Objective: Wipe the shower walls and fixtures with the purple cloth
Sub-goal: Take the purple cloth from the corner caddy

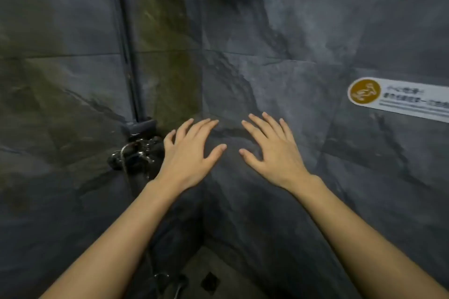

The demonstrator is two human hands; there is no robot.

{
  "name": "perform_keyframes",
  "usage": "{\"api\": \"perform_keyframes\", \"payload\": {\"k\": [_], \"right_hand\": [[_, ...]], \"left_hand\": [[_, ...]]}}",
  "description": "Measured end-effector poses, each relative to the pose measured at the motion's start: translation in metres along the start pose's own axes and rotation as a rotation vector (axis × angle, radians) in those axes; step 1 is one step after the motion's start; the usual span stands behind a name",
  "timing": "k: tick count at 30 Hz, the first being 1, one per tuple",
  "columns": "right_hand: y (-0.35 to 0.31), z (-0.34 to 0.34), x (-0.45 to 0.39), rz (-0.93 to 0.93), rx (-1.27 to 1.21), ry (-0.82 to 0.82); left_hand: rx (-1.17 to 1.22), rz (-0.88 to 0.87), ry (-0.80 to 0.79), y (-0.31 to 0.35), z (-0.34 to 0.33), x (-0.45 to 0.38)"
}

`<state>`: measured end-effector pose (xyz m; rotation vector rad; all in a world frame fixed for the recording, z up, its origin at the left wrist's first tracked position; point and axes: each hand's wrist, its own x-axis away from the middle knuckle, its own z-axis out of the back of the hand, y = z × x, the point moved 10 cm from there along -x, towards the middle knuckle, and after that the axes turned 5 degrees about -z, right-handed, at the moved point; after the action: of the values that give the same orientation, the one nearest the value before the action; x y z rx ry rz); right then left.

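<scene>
Head view, and both bare arms reach forward into the corner of a shower lined with dark grey stone-look wall tiles. Left hand is spread flat, fingers straight and fanned, thumb out to the right, nothing in its grasp. Right hand mirrors it just beside, fingers splayed, thumb pointing left, and it too carries nothing. Whether the palms actually touch the tile or hover just off it, I cannot tell from this angle.

The purple cloth does not show anywhere in this view, so I cannot tell where it is.

Just left of the left hand sits the chrome shower mixer valve on the left wall, partly hidden behind that wrist (shiny metal, hard to read in the dim light). Rising from it goes a dark grey vertical riser pipe, held by a bracket right above the valve. A yellowish-green stain runs down the tile between the pipe and the corner.

Far right on the wall, a white slip-warning sticker with an orange circle, its text too blurred to read. Down near the bottom, a small dark square floor drain in the floor.
</scene>
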<state>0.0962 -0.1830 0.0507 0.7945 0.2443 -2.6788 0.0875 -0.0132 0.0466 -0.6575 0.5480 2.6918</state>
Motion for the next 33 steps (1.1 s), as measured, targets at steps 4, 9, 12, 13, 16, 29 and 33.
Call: {"api": "perform_keyframes", "payload": {"k": [4,9,12,13,16,29,33], "right_hand": [[0.026,0.013,0.034,-0.060,0.039,0.045],[0.056,0.035,0.073,-0.139,0.026,0.080],[0.070,0.050,0.095,-0.172,0.006,0.113],[0.074,0.055,0.101,-0.187,-0.006,0.127],[0.089,0.069,0.119,-0.234,-0.040,0.162],[0.166,0.075,0.238,-0.485,-0.110,0.149],[0.185,0.096,0.273,-0.584,-0.012,0.159]], "left_hand": [[-0.066,-0.086,-0.040,0.034,-0.025,0.007],[-0.080,-0.173,-0.024,0.076,-0.042,0.010],[-0.088,-0.210,-0.003,0.102,-0.050,0.015],[-0.088,-0.212,-0.005,0.109,-0.053,0.017],[-0.067,-0.215,-0.019,0.133,-0.062,0.025],[-0.026,-0.388,-0.082,0.237,-0.108,0.058],[0.029,-0.497,-0.125,0.272,-0.122,0.057]]}}
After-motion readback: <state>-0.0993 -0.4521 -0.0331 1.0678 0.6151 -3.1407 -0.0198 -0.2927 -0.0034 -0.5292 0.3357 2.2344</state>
